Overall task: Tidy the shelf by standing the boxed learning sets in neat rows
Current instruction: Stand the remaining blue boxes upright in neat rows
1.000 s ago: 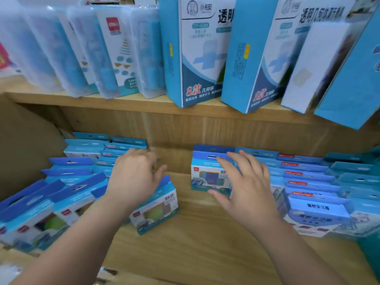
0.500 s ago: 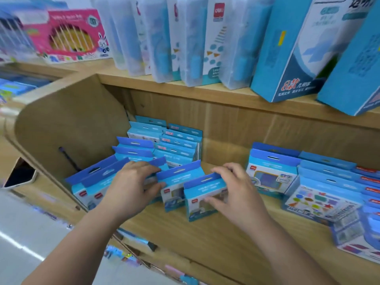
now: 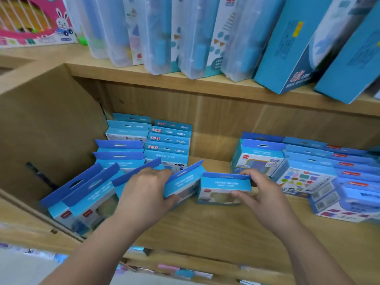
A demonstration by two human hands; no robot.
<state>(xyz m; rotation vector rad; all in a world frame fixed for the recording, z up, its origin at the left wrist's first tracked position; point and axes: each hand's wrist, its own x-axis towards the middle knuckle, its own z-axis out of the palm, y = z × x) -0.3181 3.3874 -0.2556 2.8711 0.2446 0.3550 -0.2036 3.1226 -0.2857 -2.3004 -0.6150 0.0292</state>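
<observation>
Small blue boxed learning sets stand on the lower wooden shelf. My left hand grips a tilted blue box at the front of a leaning row on the left. My right hand holds an upright blue box in the middle, thumb on its front and fingers behind its top flap. Behind the left row stand two more rows of blue boxes. A further group of blue boxes stands on the right.
The shelf's wooden side wall closes the left end. The upper shelf carries clear plastic cases, tall blue cartons and a pink boxed toy. Flat sets lie at the right front.
My view has swung left and closer. My left hand has moved from the leaning row onto the tilted box, and my right hand has shifted the middle box to the right and set it upright.
</observation>
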